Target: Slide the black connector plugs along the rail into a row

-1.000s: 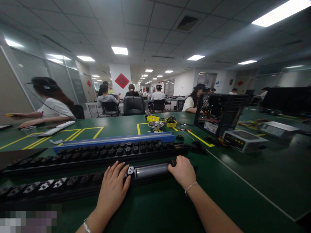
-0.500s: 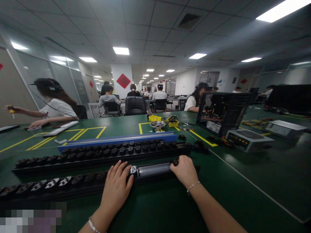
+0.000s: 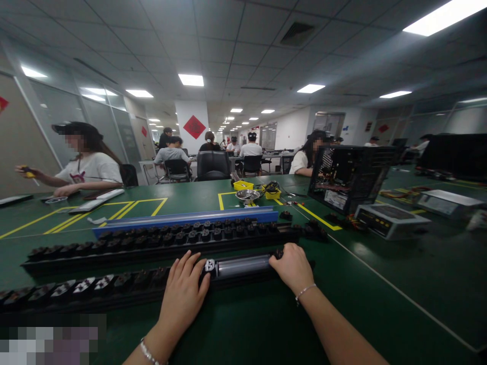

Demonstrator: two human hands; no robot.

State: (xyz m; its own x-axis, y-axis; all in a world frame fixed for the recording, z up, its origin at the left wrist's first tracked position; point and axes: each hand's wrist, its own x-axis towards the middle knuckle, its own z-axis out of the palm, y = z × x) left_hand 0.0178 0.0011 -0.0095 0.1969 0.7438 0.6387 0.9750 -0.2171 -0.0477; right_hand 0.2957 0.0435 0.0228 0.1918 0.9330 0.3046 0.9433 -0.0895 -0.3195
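Note:
A long black rail (image 3: 239, 278) lies across the near part of the table, with a row of socket modules in it and a smooth grey channel (image 3: 243, 265) toward its right end. My left hand (image 3: 185, 286) lies over the modules, fingers stretched out and slightly apart, the thumb beside a white-faced socket module (image 3: 209, 265). At the right end, the thumb and fingers of my right hand (image 3: 292, 266) close on a small dark socket module (image 3: 278, 254), partly hidden by the hand. Left of my left hand sit several dark modules and some white-faced ones (image 3: 83, 285).
Behind lies a second black rail full of modules (image 3: 171, 248), then a blue rail (image 3: 186, 218). Farther back are a metal bowl (image 3: 247, 196) and yellow trays (image 3: 243, 186). An open computer case (image 3: 348, 177) and a power supply (image 3: 391, 221) stand right. Co-workers sit around.
Both hands keep their places on the rail; the view shifts slightly. At the left, a co-worker's head and the hand with a yellow-handled tool have moved.

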